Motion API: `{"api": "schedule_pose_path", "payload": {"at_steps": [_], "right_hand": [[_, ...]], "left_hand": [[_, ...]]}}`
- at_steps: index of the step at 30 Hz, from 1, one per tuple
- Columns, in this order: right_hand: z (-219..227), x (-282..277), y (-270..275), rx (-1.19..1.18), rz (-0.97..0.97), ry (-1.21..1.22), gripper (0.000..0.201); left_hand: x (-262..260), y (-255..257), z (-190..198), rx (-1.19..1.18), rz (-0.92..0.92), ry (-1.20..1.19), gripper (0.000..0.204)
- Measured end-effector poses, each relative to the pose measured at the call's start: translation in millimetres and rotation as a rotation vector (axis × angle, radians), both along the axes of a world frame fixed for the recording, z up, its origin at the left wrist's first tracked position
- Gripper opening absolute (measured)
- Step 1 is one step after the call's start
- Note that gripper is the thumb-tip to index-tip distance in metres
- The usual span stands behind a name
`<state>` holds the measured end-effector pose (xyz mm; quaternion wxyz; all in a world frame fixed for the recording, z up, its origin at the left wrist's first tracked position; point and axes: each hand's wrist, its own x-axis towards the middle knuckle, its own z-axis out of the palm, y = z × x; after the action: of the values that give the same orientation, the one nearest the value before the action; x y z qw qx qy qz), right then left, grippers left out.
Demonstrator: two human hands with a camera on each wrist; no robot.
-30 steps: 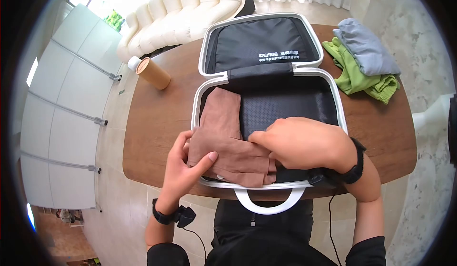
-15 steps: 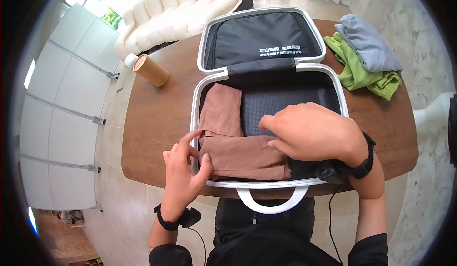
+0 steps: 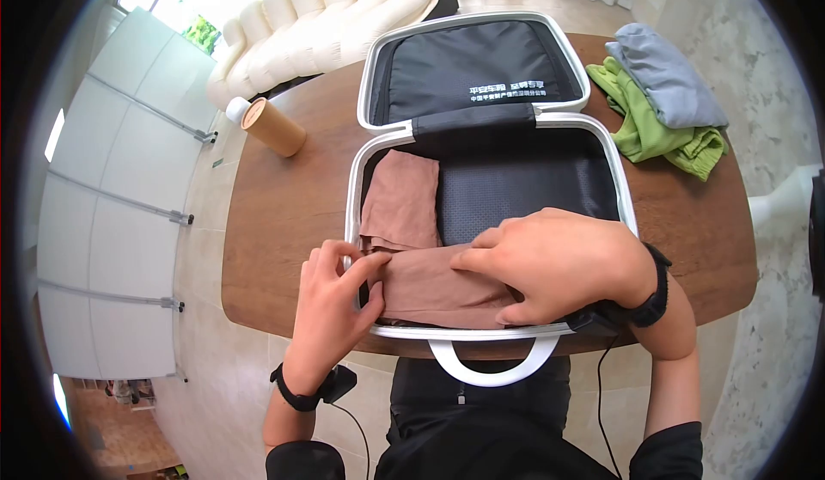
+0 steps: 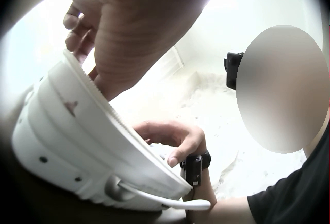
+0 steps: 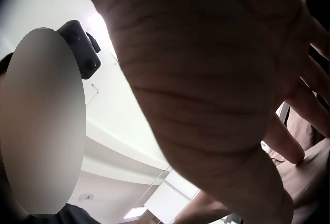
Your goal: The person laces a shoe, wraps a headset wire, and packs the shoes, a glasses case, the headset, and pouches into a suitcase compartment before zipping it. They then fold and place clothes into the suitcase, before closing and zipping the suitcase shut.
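Note:
A folded brownish-pink garment [image 3: 425, 287] lies along the near side of the open suitcase's bottom half [image 3: 351, 196]. At its left end is my left hand [image 3: 331, 304], index finger and thumb bent and apart, tips at the cloth. My right hand [image 3: 571, 265] spreads over the right end, index fingertip on top and thumb near the front edge. Behind the garment's left part lies another folded piece of the same cloth [image 3: 401, 196]. The right wrist view shows right fingers [image 5: 289, 144] against the pink cloth; in the left wrist view, left fingers [image 4: 80, 36] are at the rim.
The suitcase lid [image 3: 473, 63] leans open at the back; a white handle [image 3: 494, 368] juts toward me. Green [image 3: 653, 128] and grey-blue [image 3: 666, 80] folded clothes sit right on the wooden table [image 3: 275, 231]. A brown cardboard tube [image 3: 273, 128] and a white object [image 3: 238, 109] stand left.
The pink garment was lowered into the suitcase's near side and lies flatter and straighter. Both hands loosened from it half a second ago, then came back down onto its ends.

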<state>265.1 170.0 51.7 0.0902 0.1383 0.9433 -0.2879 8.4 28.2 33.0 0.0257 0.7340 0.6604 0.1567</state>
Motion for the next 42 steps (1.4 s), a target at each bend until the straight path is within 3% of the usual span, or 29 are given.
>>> {"api": "schedule_pose_path", "payload": {"at_steps": [5, 7, 10, 14, 28, 30, 39, 42], "right_hand": [[6.4, -1.0, 0.3, -0.017, 0.106, -0.11, 0.055], [7.1, -0.3, 0.6, -0.041, 0.131, -0.09, 0.055], [9.1, -0.2, 0.3, -0.078, 0.16, -0.077, 0.054], [2.4, -0.7, -1.5, -0.105, 0.16, -0.065, 0.049], [4.9, -3.4, 0.8, -0.117, 0.13, -0.076, 0.031], [3.5, -3.6, 0.4, -0.122, 0.129, -0.089, 0.03], [-8.1, -2.3, 1.6, -0.103, 0.164, -0.013, 0.024], [-2.5, -4.4, 1.9, -0.113, 0.176, -0.113, 0.024]], "left_hand": [[-2.7, 6.7, -1.4, 0.078, -0.256, -0.022, 0.04], [-2.8, 7.1, 1.9, -0.06, -0.415, -0.047, 0.041], [5.7, 7.1, 11.8, -0.111, -0.353, -0.036, 0.03], [8.1, 3.7, 7.0, -0.186, -0.295, -0.024, 0.035], [4.0, -1.4, -1.9, -0.397, -0.316, -0.06, 0.043], [3.0, -1.6, -1.6, -0.372, -0.337, -0.036, 0.033], [-11.0, 32.0, -2.0, -0.56, -0.378, -0.16, 0.039], [-10.8, 37.2, -7.2, -0.576, -0.38, -0.152, 0.04]]}}
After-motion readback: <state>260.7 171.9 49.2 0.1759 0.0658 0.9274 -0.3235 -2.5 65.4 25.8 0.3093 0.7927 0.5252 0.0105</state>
